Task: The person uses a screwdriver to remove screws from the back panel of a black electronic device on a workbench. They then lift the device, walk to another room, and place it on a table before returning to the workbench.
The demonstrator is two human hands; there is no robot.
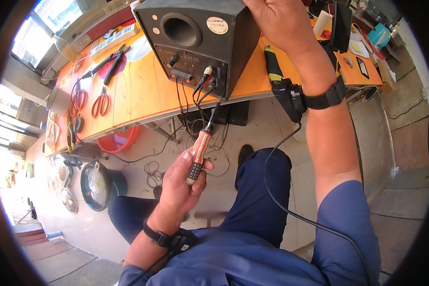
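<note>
head view, left hand (178, 183) fingers gripping orange screwdriver (199, 153), right hand (276, 21) holding black speaker box (200, 40), round white label (217, 25) on back

Right hand (276, 21) fingers cut off by top edge; speaker box (195, 38) top cropped too.

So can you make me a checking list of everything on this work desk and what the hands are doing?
Surface: orange wooden tabletop, sunlit.
Job's things: black box-shaped speaker cabinet at the table edge, back panel facing the person; red-and-black-handled screwdriver, tip at the panel.
Clutter: red-handled scissors, black pliers, white bottle.
Grippers: left hand grips the screwdriver; right hand rests on the cabinet top.
Cables: thin black wires hang from the panel.
Surroundings: red plastic basin under the table, concrete floor.
</note>
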